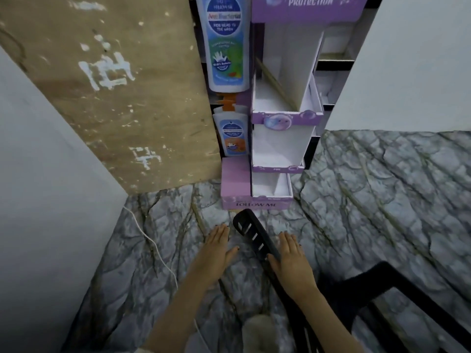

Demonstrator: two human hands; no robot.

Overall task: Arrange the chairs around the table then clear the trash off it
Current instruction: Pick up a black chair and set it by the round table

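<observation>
While a white cord (153, 248) lies on the floor at the left, the left hand (216, 247) is held out flat, fingers straight, holding nothing. Next is the black chair (261, 234), low and to the right. The right hand (290, 256) rests flat on its top bar.

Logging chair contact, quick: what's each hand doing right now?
Left hand: open, fingers straight, holding nothing.
Right hand: open, fingers straight, resting against the black chair back, no clear grip.
</observation>
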